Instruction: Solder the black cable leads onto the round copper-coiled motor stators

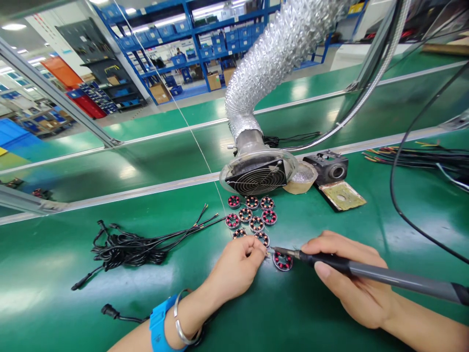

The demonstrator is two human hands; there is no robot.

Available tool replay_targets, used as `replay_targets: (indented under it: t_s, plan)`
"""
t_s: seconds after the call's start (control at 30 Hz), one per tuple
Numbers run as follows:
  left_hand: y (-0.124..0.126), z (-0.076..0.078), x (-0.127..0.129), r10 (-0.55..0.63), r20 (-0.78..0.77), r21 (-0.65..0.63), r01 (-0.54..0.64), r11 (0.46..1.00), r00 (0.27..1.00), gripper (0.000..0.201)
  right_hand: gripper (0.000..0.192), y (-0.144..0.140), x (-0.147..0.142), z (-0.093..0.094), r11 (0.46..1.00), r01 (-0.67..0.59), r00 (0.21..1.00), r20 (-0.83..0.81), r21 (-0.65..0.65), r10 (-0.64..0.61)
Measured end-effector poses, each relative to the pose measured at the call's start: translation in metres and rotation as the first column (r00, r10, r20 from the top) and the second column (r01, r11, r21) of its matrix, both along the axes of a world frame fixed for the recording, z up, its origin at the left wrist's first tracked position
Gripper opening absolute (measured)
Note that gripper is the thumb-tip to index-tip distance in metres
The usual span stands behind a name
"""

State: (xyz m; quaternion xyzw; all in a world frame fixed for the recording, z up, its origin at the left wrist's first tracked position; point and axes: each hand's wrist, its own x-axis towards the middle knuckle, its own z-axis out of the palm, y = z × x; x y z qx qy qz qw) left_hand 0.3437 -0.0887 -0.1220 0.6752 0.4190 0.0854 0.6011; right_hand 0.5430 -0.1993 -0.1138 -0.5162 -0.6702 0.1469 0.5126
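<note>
My right hand point(351, 278) is wrapped round a soldering iron point(388, 275) with a grey and black handle. Its metal tip points left, just above a small ring-shaped coil point(283, 261) with red windings. Left of the tip, my left hand point(240, 264) pinches a thin wire between thumb and finger; the fingers partly hide it. A blue band and a silver bangle sit on the left wrist. Beyond that hand, several similar ring coils point(257, 224) with copper or red windings lie grouped together. A black cable with a connector point(110, 310) passes under the left forearm.
Over the coils hangs a fume extractor hood point(258, 176) on a silver duct point(271, 63). A soldering iron stand point(326, 166) with a sponge tray point(342, 195) is behind my right hand. Bundled black cables point(128, 247) lie left; more loose wires point(421, 159) lie right.
</note>
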Motion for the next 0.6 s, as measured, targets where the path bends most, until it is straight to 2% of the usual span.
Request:
replay_targets:
  t_s: [0.43, 0.6]
  plan:
    - [-0.0010, 0.0061, 0.0014, 0.008, 0.011, -0.034, -0.007, 0.999, 1.000, 0.021, 0.019, 0.0007, -0.0025, 0.0015, 1.000, -0.002, 1.000, -0.022, -0.020, 0.002]
    - [-0.0014, 0.0054, 0.0011, 0.011, 0.022, -0.055, -0.010, 0.998, 1.000, 0.020, 0.020, -0.0015, -0.0032, 0.0021, 0.999, 0.044, 0.998, -0.048, -0.016, -0.045]
